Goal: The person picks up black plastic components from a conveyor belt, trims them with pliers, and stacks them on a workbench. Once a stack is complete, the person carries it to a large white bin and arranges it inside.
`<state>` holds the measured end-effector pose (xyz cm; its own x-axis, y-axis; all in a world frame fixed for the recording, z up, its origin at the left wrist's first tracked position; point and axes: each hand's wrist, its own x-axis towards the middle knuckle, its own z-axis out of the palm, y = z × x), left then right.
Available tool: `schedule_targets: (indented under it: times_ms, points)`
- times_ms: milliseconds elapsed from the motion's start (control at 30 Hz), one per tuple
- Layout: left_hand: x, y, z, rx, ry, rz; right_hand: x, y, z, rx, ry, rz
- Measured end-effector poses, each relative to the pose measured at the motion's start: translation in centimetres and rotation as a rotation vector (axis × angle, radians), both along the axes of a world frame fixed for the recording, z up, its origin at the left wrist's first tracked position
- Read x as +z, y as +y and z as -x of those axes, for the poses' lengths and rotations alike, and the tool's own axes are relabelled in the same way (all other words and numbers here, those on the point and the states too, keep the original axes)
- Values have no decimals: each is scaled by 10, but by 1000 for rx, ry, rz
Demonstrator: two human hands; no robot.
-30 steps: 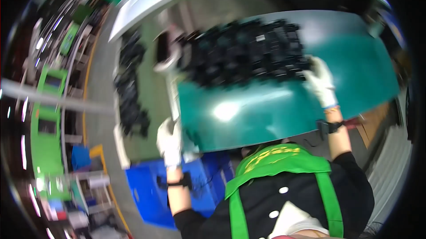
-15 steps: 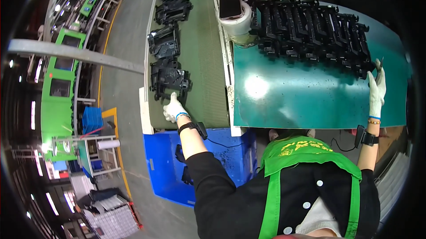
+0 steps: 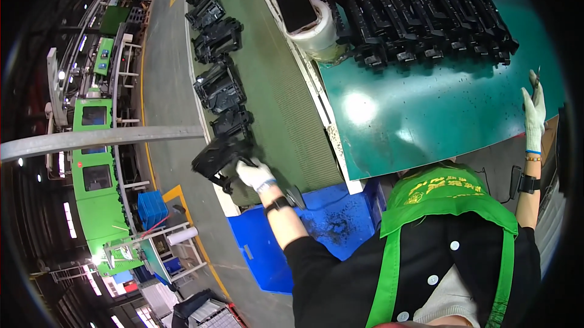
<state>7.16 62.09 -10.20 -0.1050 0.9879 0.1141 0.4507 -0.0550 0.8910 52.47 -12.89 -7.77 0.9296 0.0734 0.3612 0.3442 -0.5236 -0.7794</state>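
Observation:
My left hand (image 3: 255,174), in a white glove, grips the edge of a black plastic frame part (image 3: 222,159) at the near end of the green conveyor belt (image 3: 283,109). That part is tilted, slightly blurred, and reaches over the belt's left edge. Beyond it, more black plastic parts (image 3: 220,86) lie in a line along the belt. At the right side of the green table (image 3: 420,124), my gloved right hand (image 3: 535,112) is raised, with a thin pointed tool (image 3: 538,72) showing at its fingertips; its kind is too small to tell.
A row of black plastic parts (image 3: 420,20) stands packed at the table's far side. Beside it, a phone (image 3: 295,5) rests on a roll of clear film (image 3: 316,39). Below the belt's end sits a blue bin (image 3: 267,261) with dark scraps. A grey rail (image 3: 103,142) crosses at left.
My left hand has taken hold of the nearest black part and swung it leftward, tilting it. My right hand has drawn away from the row on the table. The whole view has turned.

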Motion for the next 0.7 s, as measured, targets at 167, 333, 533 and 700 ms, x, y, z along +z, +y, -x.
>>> schedule_targets:
  times_ms: [167, 333, 533, 700]
  points:
    - [33, 46, -57, 171, -1165, 319, 4, 28, 14, -22, 53, -23]
    - [30, 42, -78, 109, -987, 315, 12, 57, 34, 46, 47, -82]
    - [23, -44, -11, 56, -890, 344, 23, 102, 78, 125, 192, -83]
    - [69, -190, 6, -137, -750, 522, 88, 166, 123, 691, 584, 69]
